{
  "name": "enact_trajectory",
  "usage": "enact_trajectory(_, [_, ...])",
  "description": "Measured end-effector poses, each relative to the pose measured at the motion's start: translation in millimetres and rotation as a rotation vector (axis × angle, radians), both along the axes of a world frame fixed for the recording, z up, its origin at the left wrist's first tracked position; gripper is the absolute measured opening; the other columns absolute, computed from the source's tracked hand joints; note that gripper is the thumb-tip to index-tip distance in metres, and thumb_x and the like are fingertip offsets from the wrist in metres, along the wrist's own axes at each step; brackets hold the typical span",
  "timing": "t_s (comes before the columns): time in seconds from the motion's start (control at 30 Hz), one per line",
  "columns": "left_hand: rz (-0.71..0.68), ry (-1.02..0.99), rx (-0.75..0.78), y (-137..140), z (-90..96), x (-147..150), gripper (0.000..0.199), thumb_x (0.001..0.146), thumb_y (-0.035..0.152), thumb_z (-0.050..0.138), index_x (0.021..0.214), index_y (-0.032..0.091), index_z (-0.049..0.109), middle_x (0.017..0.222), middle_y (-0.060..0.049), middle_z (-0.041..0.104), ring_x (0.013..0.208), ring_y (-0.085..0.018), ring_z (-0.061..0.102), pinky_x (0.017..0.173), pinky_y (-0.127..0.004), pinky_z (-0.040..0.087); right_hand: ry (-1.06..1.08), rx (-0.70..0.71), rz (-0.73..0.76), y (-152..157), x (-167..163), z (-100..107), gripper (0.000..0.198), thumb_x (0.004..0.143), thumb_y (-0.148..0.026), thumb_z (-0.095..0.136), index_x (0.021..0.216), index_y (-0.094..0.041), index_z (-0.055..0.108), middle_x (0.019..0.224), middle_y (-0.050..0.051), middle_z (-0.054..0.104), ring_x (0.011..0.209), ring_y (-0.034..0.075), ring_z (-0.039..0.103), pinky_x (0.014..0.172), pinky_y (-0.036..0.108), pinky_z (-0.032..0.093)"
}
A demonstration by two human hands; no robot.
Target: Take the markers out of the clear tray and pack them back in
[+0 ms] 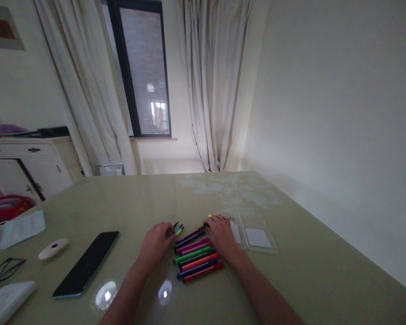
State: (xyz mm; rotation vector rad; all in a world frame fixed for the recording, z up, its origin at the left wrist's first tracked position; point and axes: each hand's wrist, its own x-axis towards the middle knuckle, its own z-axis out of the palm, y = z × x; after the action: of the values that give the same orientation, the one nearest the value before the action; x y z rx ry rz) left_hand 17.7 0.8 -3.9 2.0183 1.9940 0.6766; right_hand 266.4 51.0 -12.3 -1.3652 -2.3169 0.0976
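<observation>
A row of colored markers (pixel 196 261) lies side by side on the table between my hands, with red, blue, orange, green, pink and dark ones among them. My left hand (pixel 158 240) is closed around a few markers (pixel 178 230), blue and yellow-green, whose dark ends stick out past the fingers. At the far end of the row, my right hand (pixel 220 234) has its fingers curled down on the end of a dark brown marker (pixel 193 234). A small yellow tip (pixel 209 215) shows just beyond those fingers. Part of a clear plastic case (pixel 273 243) is behind my right hand.
On the left of the glossy table (pixel 138 198) lie a black phone (pixel 88 262), a white oval object (pixel 53 249), a face mask (pixel 23 229), glasses (pixel 5 270) and a white box (pixel 8 300). A wall (pixel 341 135) borders the table's right edge.
</observation>
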Motion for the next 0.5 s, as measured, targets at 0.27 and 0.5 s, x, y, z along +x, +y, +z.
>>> enact_trajectory(0.27, [0.063,0.094,0.036,0,1.4,-5,0.018,0.092,0.032,0.057,0.091,0.021,0.07,0.095,-0.008,0.071,0.096,-0.026,0.065,0.086,-0.034,0.046,0.285,-0.009,-0.017,-4,-3,4,0.019,0.089,-0.012,0.057,0.101,-0.02,0.068,0.103,0.008,0.072,0.102,0.025,0.063,0.096,0.04,0.04])
enact_trajectory(0.5, [0.163,0.142,0.046,1,-6.2,-18,0.024,0.093,0.026,0.051,0.096,0.018,0.074,0.1,-0.013,0.071,0.102,-0.031,0.066,0.09,-0.041,0.048,0.779,-0.132,0.148,-7,-1,6,0.017,0.089,-0.021,0.058,0.099,-0.019,0.072,0.099,0.007,0.072,0.093,0.021,0.069,0.087,0.035,0.054])
